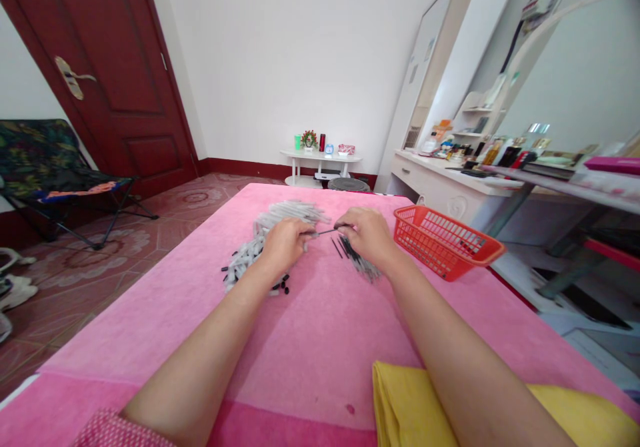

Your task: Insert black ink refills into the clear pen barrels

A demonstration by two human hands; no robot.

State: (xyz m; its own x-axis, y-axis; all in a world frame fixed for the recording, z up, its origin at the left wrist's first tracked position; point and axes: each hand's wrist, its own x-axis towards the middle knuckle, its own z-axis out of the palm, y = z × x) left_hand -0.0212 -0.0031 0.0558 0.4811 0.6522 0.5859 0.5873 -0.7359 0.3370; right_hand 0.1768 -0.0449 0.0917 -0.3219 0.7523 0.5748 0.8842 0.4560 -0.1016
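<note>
Over the pink cloth, my left hand (287, 239) pinches what looks like a clear pen barrel (313, 234), mostly covered by the fingers. From its end a thin dark pen refill (327, 232) spans the gap to my right hand (369, 231), whose thumb and fingers are closed on the refill's other end. Behind my left hand lies a heap of whitish, translucent pen barrels (287, 212). Beside my left wrist is a pile of grey-white pen caps (245, 258) with small black pieces (285, 283) among them. A bundle of dark refills (356, 258) lies just below my right hand.
An orange-red plastic basket (445, 240) stands right of my right hand. Folded yellow cloth (405, 400) lies under my right forearm. Beyond the pink-covered table (320, 340) are a low white table (320, 155), a folding chair (75, 187) and a dresser (440, 180).
</note>
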